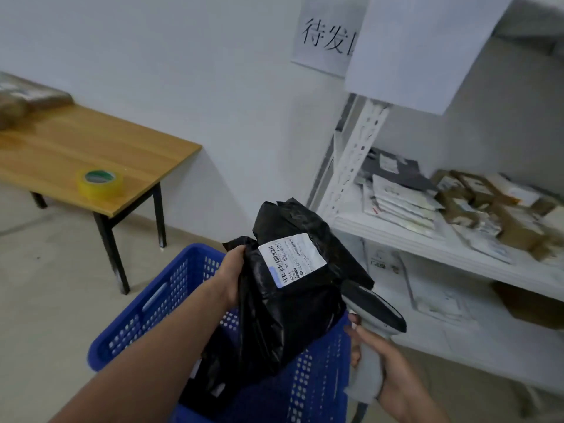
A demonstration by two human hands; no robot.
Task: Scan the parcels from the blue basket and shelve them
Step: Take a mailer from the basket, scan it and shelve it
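Black parcel [293, 285] is up in the air over the blue basket [146, 306], not on the shelf yet. Its long axis runs on a slant: the bottom end hangs down at the basket's mouth and the top end points up and a bit right, toward the white shelf [427, 239]. The white label [291, 259] faces my camera, with its barcode along the left edge.

I've got the left hand [233, 273] clamped on the parcel's left edge. The fingers are curled into the plastic, though most of them are hidden behind the bag. The right hand [381, 361] is wrapped round the grey handle of the scanner [375, 309]. The scanner's dark head sits just right of the parcel's lower corner, and its nose is tucked behind the plastic, so I can't tell exactly where it's aimed.

There's more black plastic [213, 377] down in the basket under the held one.

The middle level of the shelf is already crowded with white mailers [403, 203] and brown boxes [488, 203], and the upright post stands between the parcel and that stack. A paper sign [323, 41] is on the wall above. Off to the left there's a wooden table [91, 154] with a yellow tape roll [100, 183] near its front edge, well apart from everything else.
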